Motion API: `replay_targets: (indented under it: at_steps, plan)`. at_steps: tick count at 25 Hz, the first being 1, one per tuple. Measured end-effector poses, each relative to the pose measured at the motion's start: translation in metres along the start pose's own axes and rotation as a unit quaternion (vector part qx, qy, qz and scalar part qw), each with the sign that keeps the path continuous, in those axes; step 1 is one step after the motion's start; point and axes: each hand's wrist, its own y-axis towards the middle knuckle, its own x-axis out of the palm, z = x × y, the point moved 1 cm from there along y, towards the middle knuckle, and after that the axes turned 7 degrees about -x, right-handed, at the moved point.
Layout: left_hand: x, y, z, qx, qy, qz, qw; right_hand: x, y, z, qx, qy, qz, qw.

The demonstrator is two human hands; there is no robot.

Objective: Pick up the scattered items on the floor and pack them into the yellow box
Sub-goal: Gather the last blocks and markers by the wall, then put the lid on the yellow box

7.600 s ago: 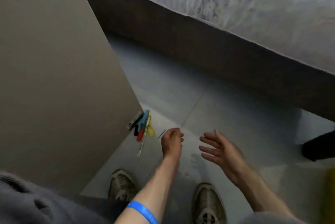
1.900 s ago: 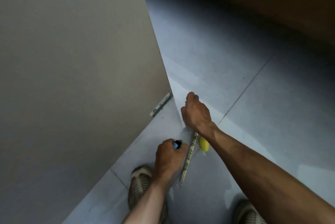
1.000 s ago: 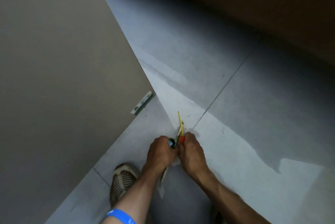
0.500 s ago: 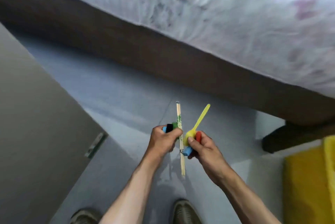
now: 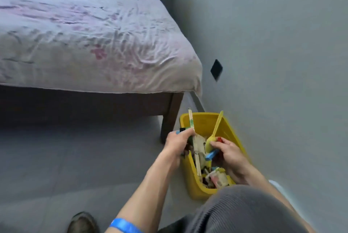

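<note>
Both hands moved from floor to over yellow box [image 5: 201, 189]: left hand [image 5: 178, 143] grips wrapped chopsticks [image 5: 191, 123], right hand [image 5: 228, 150] pinches yellow spoon [image 5: 216, 129]; drop next

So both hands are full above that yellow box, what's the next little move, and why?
Probably lower and let go: the left hand grips the paper-wrapped chopsticks and the right hand the yellow plastic spoon, both already over the open yellow plastic box.
</note>
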Motion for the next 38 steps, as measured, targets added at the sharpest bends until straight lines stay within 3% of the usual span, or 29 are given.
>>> replay_targets:
  at_steps: [7,11,13,16,18,20,22,27,31,34,38]
  plan:
    - [0.068,0.064,-0.029,-0.072,0.042,0.060,0.995,-0.058,0.038,0.044,0.082,0.001,0.157,0.984]
    - [0.088,0.081,-0.040,-0.101,-0.081,-0.080,0.988,-0.073,0.053,0.056,0.066,0.064,0.143,0.985]
    - [0.086,0.086,-0.045,-0.108,-0.103,-0.103,0.983,-0.077,0.058,0.065,0.052,0.079,0.127,0.987]
    - [0.071,0.096,-0.053,-0.106,-0.076,-0.080,0.988,-0.062,0.060,0.087,0.048,-0.054,0.078,0.994]
    - [0.058,0.101,-0.056,-0.094,-0.058,-0.050,0.993,-0.037,0.055,0.111,0.028,-0.240,-0.013,0.970]
    - [0.042,0.104,-0.058,-0.061,0.005,-0.020,0.998,-0.007,0.047,0.138,0.002,-0.427,-0.119,0.896]
    - [0.022,0.103,-0.062,-0.023,0.112,-0.016,0.993,0.011,0.039,0.156,-0.021,-0.512,-0.144,0.846]
    - [-0.009,0.094,-0.069,0.047,0.316,-0.021,0.947,-0.005,0.016,0.166,-0.031,-0.545,-0.137,0.827]
    - [-0.014,0.074,-0.088,0.042,0.376,0.001,0.926,-0.027,-0.018,0.169,-0.025,-0.587,-0.175,0.790]
    - [-0.008,0.056,-0.108,0.059,0.425,0.005,0.903,-0.041,-0.030,0.154,-0.098,-0.590,-0.169,0.783]
    - [0.034,0.024,-0.109,0.125,0.474,-0.042,0.870,-0.084,-0.049,0.119,-0.153,-0.573,-0.045,0.804]
